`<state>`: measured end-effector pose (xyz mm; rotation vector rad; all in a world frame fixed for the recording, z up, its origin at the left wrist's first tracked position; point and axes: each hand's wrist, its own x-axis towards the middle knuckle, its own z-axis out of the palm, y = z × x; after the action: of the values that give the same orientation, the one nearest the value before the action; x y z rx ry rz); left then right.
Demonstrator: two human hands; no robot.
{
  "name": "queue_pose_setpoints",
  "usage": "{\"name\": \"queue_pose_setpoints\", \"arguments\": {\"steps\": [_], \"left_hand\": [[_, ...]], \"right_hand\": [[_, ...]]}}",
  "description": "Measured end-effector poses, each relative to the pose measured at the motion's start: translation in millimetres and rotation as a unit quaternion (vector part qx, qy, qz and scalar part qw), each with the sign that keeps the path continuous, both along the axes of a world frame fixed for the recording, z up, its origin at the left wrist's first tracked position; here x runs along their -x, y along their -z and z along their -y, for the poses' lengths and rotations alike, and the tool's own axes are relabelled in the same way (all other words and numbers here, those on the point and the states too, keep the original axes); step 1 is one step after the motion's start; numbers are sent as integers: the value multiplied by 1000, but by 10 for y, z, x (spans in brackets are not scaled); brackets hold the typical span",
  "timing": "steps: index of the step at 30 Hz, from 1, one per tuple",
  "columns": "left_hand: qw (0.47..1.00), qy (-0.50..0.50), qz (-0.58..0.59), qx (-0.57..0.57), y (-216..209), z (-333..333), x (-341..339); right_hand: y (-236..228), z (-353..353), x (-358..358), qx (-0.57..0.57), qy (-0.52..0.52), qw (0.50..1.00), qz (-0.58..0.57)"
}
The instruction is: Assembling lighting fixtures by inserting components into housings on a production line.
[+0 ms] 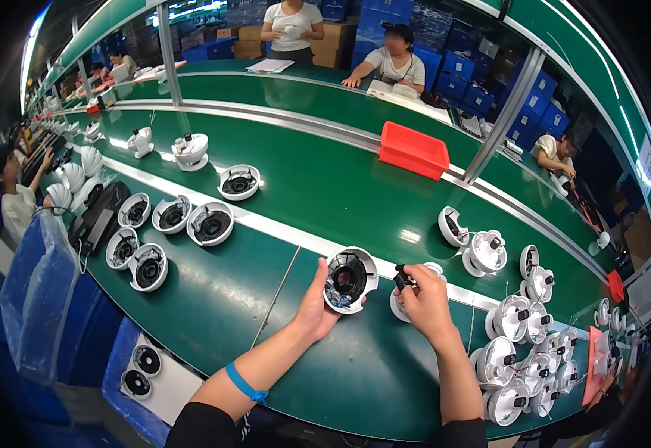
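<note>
My left hand point(313, 309), with a blue band on its wrist, holds a white round housing point(371, 278) from its left side and below. The open face of the housing is tilted up toward me and shows a black ring and some wiring inside. Just to the right, my right hand point(428, 305) has its fingers closed round a small black part point(401, 278). That part sits over a white base unit point(399, 308), largely covered by the hand. Whether the two are joined cannot be made out.
Several similar housings point(211, 224) lie open-side up at left, beside a black bag-like item point(104, 216). White base units with black parts point(499, 358) crowd the right. A green conveyor point(325, 187) runs beyond a white rail; a red bin point(413, 151) stands past it. Co-workers sit opposite.
</note>
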<state>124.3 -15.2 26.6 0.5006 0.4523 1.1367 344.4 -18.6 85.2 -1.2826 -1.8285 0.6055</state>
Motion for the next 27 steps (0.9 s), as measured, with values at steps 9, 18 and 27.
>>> {"name": "queue_pose_setpoints", "arguments": {"steps": [9,18,27], "left_hand": [[999,-3,49,-20,45,22,-50],[981,24,22,-189,-74,107,-46],[965,4,-64,-256,-109,143,-16]], "right_hand": [[-13,172,192,-152,-112,967,170],[30,211,305,-222,-134,933,248],[65,205,307,-255,-140,901,322]]}}
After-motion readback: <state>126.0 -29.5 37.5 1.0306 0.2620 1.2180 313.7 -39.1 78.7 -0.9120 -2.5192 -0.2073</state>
